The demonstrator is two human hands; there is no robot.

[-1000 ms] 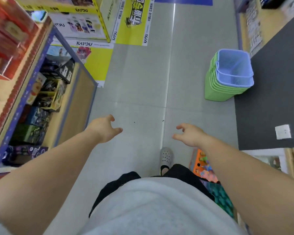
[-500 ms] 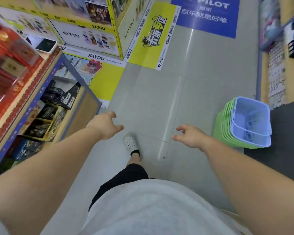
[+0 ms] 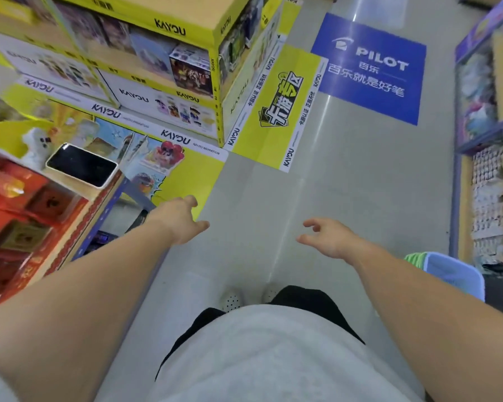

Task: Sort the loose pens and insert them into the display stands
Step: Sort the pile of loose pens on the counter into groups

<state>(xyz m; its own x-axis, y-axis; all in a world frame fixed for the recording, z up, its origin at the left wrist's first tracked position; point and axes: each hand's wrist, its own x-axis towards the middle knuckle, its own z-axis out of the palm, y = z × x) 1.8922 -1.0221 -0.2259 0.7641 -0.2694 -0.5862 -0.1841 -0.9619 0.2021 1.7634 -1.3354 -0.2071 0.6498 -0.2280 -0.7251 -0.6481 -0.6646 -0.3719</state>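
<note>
No pens and no display stands show in the head view. My left hand (image 3: pixel 180 220) hangs over the grey shop floor with loosely curled fingers and holds nothing. My right hand (image 3: pixel 328 237) is level with it, a short way to the right, fingers relaxed and spread, also holding nothing. Both forearms reach forward from the bottom corners of the frame. My two white shoes (image 3: pixel 233 298) stand on the floor just below the hands.
A shelf (image 3: pixel 79 236) of red boxes runs along the left, with a phone (image 3: pixel 82 165) on top. Yellow KAYOU display cases (image 3: pixel 169 62) stand ahead left. A blue PILOT floor sticker (image 3: pixel 372 68) lies ahead. Stacked baskets (image 3: pixel 453 274) sit at the right, beside another shelf (image 3: pixel 476 111).
The view has tilted up and moved forward along the aisle: the baskets slid down to the right edge and the PILOT sticker came into full view. Both hands stay held out.
</note>
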